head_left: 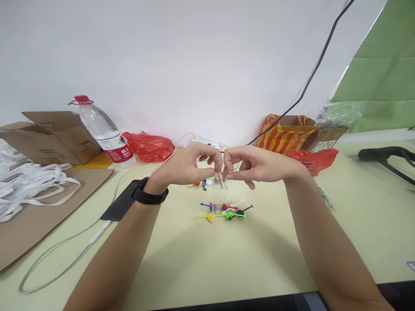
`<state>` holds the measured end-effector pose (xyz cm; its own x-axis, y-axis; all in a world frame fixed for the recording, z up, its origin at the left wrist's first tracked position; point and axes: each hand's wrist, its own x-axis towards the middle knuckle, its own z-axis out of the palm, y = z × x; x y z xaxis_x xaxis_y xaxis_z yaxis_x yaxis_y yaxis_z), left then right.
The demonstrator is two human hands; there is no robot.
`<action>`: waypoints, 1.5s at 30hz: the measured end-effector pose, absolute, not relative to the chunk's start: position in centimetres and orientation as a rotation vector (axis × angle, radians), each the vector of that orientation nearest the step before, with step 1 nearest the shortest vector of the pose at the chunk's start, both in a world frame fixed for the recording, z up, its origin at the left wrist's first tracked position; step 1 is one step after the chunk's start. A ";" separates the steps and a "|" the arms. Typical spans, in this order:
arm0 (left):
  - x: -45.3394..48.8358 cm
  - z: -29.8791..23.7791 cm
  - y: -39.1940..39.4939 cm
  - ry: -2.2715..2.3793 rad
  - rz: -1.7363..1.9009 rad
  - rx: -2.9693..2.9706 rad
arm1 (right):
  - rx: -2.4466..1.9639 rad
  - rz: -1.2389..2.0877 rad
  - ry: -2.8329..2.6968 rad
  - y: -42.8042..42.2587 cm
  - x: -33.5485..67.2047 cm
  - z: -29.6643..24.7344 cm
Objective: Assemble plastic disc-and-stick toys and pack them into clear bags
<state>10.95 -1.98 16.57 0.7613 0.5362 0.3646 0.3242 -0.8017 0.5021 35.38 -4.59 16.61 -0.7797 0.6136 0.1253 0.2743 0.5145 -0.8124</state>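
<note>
My left hand [193,163] and my right hand [257,164] meet above the table, fingers bent and fingertips pinched. Between them hangs what looks like a small clear plastic bag [222,183], gripped at its top edge; its lower part is hard to make out against the table. Under the hands lies a loose group of small plastic arrow spinners: a blue arrow [205,205], a yellow arrow [203,217], a green arrow [231,214] and a black arrow [248,208], with red and white ones among them. More colourful pieces [197,185] lie farther back, partly hidden by my left hand.
At left are a cardboard box [65,138], a water bottle [108,134], white straps [35,185], a dark phone [120,203] and its cable [58,242]. A red bag [151,147] lies by the wall. At right stand a striped bag [275,136] and a black handle-like object [382,155].
</note>
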 end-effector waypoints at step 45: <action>10.6 16.5 -1.1 0.544 0.835 2.311 | -0.828 1.043 -2.295 -4.0 36.7 16.6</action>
